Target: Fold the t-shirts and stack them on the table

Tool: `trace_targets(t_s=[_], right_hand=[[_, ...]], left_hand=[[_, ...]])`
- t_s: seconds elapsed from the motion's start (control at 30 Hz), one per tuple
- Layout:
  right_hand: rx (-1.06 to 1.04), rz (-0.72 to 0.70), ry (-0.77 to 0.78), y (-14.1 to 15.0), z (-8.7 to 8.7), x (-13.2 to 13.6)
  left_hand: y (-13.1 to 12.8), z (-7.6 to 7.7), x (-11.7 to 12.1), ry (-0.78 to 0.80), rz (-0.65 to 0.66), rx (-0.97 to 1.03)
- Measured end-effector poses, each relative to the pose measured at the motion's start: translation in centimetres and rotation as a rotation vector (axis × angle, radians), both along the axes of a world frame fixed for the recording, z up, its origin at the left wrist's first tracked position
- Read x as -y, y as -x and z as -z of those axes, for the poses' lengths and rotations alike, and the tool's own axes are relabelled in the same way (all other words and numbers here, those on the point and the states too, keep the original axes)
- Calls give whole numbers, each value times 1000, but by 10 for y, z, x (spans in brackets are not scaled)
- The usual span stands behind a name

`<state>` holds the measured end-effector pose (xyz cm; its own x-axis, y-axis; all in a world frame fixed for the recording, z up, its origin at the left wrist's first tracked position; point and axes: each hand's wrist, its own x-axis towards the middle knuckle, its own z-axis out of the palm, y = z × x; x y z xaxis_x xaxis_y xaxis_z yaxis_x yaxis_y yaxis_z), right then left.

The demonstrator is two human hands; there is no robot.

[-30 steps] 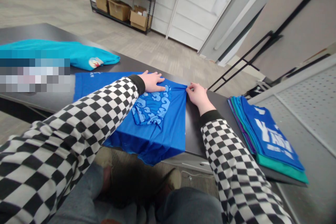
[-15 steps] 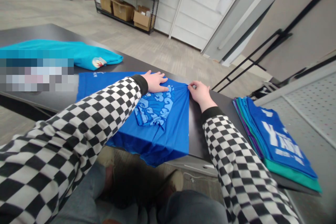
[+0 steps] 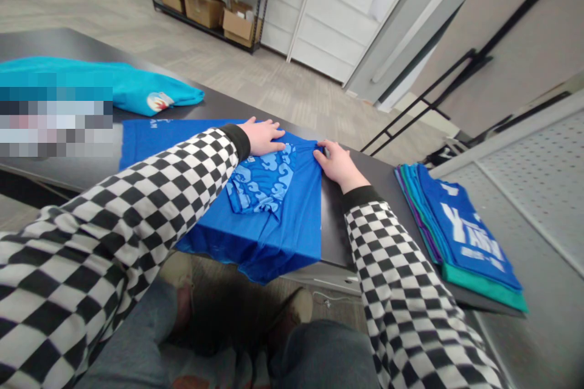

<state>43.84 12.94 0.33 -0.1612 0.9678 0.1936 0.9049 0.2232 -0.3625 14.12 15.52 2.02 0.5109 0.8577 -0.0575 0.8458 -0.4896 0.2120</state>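
Note:
A blue T-shirt (image 3: 296,225) lies on the dark table, its lower part hanging over the near edge. A sleeve with a light-blue wave pattern (image 3: 264,179) is folded in on top of it. My left hand (image 3: 261,135) rests flat on the shirt just beyond the sleeve, fingers spread. At the shirt's far right corner, my right hand (image 3: 338,164) has thumb and forefinger pinched on the cloth. Creases run from that corner across the shirt. Part of the shirt is hidden under my left forearm.
A stack of folded shirts (image 3: 469,228), blue on top, lies at the table's right end. On the left lies a turquoise garment (image 3: 132,88), partly blurred out. Beyond the table (image 3: 335,225) stand a shelf with cardboard boxes (image 3: 203,6) and a black metal frame (image 3: 424,97).
The view has shifted slightly, so everything sits a little further left. The shirt and both hands keep nearly the same places relative to each other; the right thumb and forefinger have moved slightly.

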Motion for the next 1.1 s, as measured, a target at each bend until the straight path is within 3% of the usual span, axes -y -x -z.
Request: trace_targets(t_s=[0.17, 0.3, 0.5, 0.67, 0.77, 0.87, 0.97, 1.03, 1.1], right_hand=[[-16, -4, -77, 3, -8, 7], [-71, -124, -137, 14, -17, 23], [-54, -332, 61, 25, -15, 36], [-39, -356, 90, 23, -7, 31], [-42, -363, 77, 21, -5, 29], [-48, -381, 69, 21, -4, 28], [-62, -404, 52, 22, -2, 26], [-80, -402, 50, 22, 0, 25], [-107, -387, 54, 21, 3, 23]], left_hand=[[1, -1, 1, -6, 2, 6], [2, -1, -1, -23, 6, 20], [2, -3, -2, -59, 35, 22], [1, -3, 3, -132, 10, 49], [-1, -11, 9, -236, 25, 62], [-4, -32, 33, -260, 97, 34], [-6, -51, 83, -175, 194, 36], [-1, -53, 123, -97, 262, 54], [10, -44, 159, -20, 287, 16]])
